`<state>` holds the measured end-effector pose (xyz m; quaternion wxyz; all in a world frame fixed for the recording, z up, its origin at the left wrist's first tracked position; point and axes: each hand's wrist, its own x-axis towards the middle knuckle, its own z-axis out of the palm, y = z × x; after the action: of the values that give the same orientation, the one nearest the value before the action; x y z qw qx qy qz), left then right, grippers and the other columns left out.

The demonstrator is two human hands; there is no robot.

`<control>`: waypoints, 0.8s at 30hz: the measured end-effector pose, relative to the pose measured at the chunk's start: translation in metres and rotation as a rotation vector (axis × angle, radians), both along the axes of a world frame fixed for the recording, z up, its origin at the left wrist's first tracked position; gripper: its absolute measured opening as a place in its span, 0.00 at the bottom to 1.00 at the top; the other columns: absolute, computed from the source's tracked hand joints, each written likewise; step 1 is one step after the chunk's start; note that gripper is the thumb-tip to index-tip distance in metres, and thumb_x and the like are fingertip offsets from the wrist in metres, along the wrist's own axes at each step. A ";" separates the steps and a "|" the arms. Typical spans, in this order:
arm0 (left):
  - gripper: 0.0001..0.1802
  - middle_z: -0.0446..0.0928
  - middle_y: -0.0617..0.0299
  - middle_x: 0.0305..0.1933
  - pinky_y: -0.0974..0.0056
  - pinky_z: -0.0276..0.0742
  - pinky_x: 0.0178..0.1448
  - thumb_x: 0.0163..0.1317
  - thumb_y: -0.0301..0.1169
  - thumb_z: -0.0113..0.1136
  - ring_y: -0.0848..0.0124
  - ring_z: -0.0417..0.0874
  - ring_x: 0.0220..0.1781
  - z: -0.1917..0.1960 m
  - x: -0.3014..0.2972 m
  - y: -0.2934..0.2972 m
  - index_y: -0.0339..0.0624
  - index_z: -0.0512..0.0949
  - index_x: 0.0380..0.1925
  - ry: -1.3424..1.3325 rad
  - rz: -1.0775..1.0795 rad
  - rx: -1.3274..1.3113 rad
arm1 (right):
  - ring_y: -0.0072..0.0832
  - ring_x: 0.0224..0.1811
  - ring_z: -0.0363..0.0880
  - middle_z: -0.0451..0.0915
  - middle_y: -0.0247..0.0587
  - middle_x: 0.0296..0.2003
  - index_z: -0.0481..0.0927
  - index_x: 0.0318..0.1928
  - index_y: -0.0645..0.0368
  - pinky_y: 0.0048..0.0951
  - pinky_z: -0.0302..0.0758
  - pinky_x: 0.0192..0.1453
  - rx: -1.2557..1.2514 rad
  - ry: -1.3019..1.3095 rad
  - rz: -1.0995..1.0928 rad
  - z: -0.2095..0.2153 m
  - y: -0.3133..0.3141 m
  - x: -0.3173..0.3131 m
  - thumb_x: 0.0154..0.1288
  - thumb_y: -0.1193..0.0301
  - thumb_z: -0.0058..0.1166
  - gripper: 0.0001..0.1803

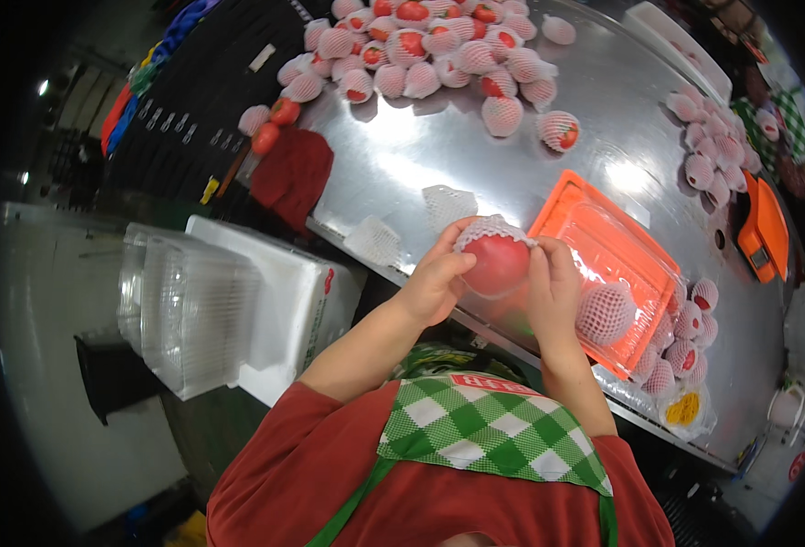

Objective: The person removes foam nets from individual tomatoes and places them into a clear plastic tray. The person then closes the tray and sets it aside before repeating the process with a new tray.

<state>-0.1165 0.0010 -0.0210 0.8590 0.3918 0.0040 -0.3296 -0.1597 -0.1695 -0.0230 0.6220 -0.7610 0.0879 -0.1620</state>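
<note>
Between both hands, just over the near table edge, is a pinkish-red tomato (497, 265) with a white foam net (491, 228) covering its far side. My left hand (437, 281) is closed round its left side, thumb on the skin. My right hand (555, 284) pinches the net's rim at the right. Right of my hands, a clear plastic box (628, 264) rests in an orange tray (562, 196); one netted tomato (606, 313) sits in its near part. Two flat foam nets, one nearer (375, 240) and one farther (449, 206), lie left of and beyond my hands.
Netted tomatoes (408, 46) are heaped at the far side of the metal table (393, 150). Others stand at the right (714, 150) and beside the tray (685, 357). A dark red cloth (295, 178), an orange scale (761, 232) and stacked clear boxes (183, 305) are around.
</note>
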 end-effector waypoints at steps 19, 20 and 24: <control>0.30 0.75 0.48 0.56 0.45 0.82 0.50 0.60 0.38 0.62 0.55 0.82 0.52 -0.326 -0.329 0.302 0.39 0.67 0.59 0.964 0.948 0.639 | 0.35 0.35 0.81 0.80 0.47 0.35 0.79 0.43 0.65 0.31 0.77 0.40 -0.263 0.077 0.665 -0.011 0.043 0.000 0.61 0.73 0.60 0.11; 0.28 0.75 0.44 0.54 0.44 0.83 0.47 0.61 0.39 0.61 0.54 0.82 0.51 -0.331 -0.332 0.308 0.33 0.69 0.57 0.973 1.218 0.565 | 0.37 0.33 0.81 0.79 0.48 0.33 0.78 0.42 0.66 0.32 0.77 0.38 -0.269 0.066 0.655 -0.011 0.042 -0.003 0.60 0.73 0.61 0.12; 0.20 0.78 0.59 0.51 0.54 0.80 0.46 0.65 0.44 0.54 0.62 0.81 0.52 -0.333 -0.299 0.317 0.47 0.73 0.53 1.105 0.849 1.101 | 0.41 0.35 0.81 0.79 0.49 0.34 0.79 0.42 0.65 0.35 0.77 0.39 -0.328 0.071 0.699 -0.006 0.040 -0.008 0.60 0.72 0.61 0.12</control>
<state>-0.4154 0.3179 -0.3540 0.4736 0.4998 0.7211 -0.0768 -0.1678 -0.1294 -0.0294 0.5066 -0.8395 -0.1822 0.0742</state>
